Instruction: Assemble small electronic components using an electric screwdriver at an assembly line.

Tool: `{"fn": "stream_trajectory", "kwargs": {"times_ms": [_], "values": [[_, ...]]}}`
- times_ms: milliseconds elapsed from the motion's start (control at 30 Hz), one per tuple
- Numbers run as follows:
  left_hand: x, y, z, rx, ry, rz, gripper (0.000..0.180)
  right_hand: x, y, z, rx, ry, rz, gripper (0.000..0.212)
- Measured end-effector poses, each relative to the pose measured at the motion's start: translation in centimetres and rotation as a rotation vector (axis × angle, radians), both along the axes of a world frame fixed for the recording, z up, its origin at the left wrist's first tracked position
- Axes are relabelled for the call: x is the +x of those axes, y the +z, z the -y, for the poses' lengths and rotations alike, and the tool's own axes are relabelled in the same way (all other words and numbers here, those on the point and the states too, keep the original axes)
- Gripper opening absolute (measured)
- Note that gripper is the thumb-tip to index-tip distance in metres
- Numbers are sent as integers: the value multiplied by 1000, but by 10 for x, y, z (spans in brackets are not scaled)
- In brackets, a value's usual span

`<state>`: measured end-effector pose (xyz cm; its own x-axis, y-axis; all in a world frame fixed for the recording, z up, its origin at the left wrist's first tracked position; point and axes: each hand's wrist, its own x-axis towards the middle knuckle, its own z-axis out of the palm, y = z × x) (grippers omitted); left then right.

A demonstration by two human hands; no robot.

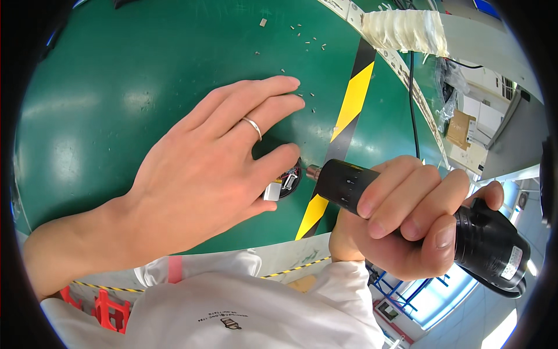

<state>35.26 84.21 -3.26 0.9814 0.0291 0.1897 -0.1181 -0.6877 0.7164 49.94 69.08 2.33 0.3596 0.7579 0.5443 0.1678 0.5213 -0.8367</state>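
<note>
The left hand [197, 174] lies flat, fingers spread, pinning a small round part [288, 179] to the green counter [116, 87] under its thumb. At its three o'clock the right hand [401, 215] is clamped around a black electric screwdriver [418, 212], tip meeting the part. The part looks light, rigid and apt to skid; the driver seems heavy, best gripped mid-barrel. Loose screws [302, 35] lie at twelve o'clock.

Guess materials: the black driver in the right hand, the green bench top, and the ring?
Driver: black body, likely matte plastic, dull sheen; bare metal tip, shiny.
Bench top: green, smooth mat or coating, probably rubber or vinyl; soft glare patches.
Ring on the left hand: thin silver-coloured metal, polished glint.
</note>
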Motion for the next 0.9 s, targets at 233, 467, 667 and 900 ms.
{"fn": "stream_trajectory", "kwargs": {"times_ms": [233, 467, 667, 900], "values": [[-1, -3, 1, -15, 26, -7, 53, -4, 0, -2, -15, -46, -18, 45], [0, -2, 2, -42, 23, 6, 55, -2, 13, 2, -79, 28, 43, 40], [-2, -3, 2, -50, 17, 4, 58, -1, 19, -1, -80, 135, 32, 37], [-1, -6, -3, -125, 30, 54, 59, -16, 7, -10, 267, -154, -122, 41]]}}
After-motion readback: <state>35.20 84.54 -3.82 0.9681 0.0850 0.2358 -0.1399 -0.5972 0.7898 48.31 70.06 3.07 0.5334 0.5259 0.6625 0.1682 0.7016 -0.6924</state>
